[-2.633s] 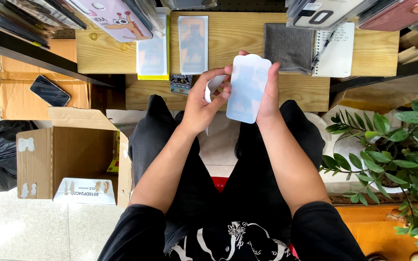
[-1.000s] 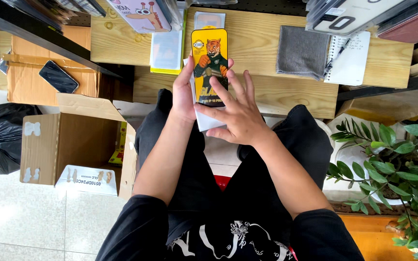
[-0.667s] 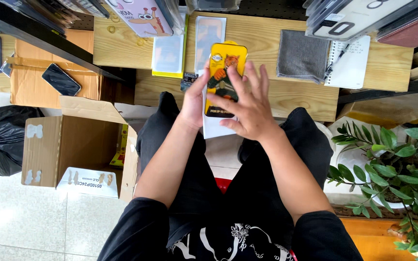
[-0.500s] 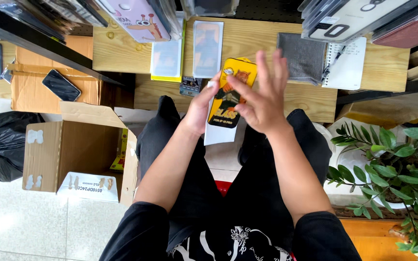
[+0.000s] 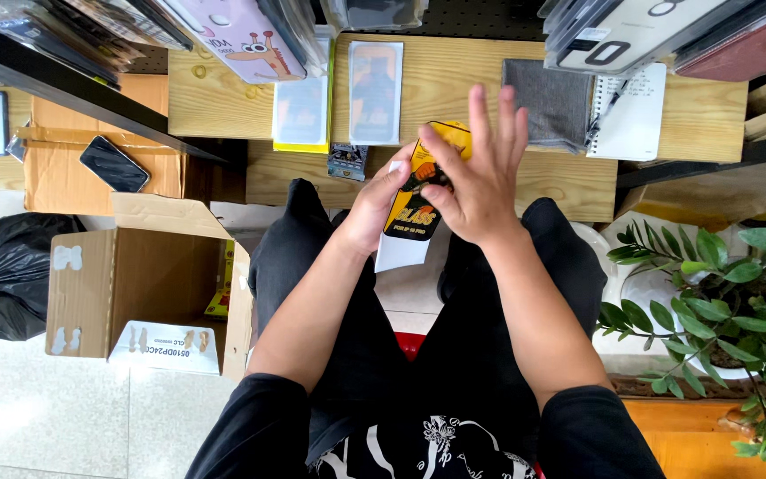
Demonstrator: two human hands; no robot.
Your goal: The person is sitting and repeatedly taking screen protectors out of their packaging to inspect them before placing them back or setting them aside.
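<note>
I read the left hand [image 5: 374, 208] as clamped on the side of a yellow-and-black flat packet [image 5: 418, 191], held upright above the lap, just in front of the wooden bench [image 5: 454, 98]. The right hand [image 5: 480, 182] is spread wide, fingers fanned (thumb apparently on the packet's face; contact unclear). A white sheet [image 5: 398, 253] hangs below the packet.

Yellow-and-black packet [image 5: 423, 191] between left hand [image 5: 374, 208] and splayed right hand [image 5: 480, 186], above wooden bench [image 5: 454, 98]
</note>
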